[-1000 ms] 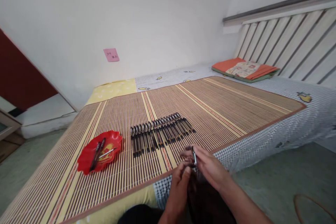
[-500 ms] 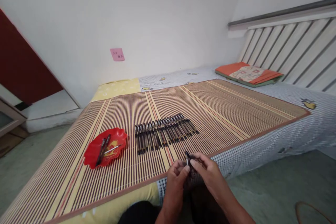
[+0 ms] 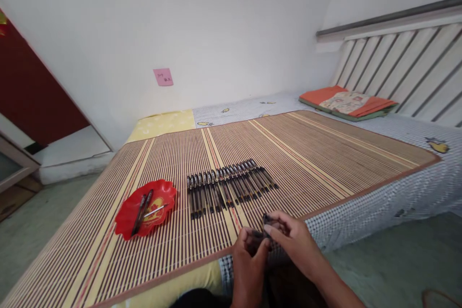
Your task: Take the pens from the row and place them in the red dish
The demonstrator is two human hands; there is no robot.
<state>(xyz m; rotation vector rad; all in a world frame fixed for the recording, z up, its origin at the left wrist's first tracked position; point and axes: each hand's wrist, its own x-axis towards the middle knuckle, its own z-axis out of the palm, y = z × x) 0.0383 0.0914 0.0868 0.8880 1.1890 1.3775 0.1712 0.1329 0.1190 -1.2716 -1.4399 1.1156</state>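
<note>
My left hand (image 3: 251, 255) and my right hand (image 3: 290, 236) meet over the front edge of the bed, both closed around a dark pen (image 3: 266, 221). Fingers hide most of the pen; only its dark upper end shows. Beyond my hands, a row of several black pens (image 3: 231, 185) lies side by side on the striped bamboo mat (image 3: 306, 154). Left of the row rests a red scalloped plate (image 3: 124, 211). It holds two dark pens (image 3: 142, 211) and a thin white pen refill (image 3: 155, 210).
Folded orange and green cloth (image 3: 348, 102) lies at the far right of the bed, beside the white slatted headboard (image 3: 404, 67). A pink note (image 3: 163, 77) sticks to the white wall. The checked sheet (image 3: 346, 226) hangs over the near right edge.
My hands stay together on the pen; my fingers have shifted and now cover more of it. The whole view has moved slightly. The row and plate look unchanged.
</note>
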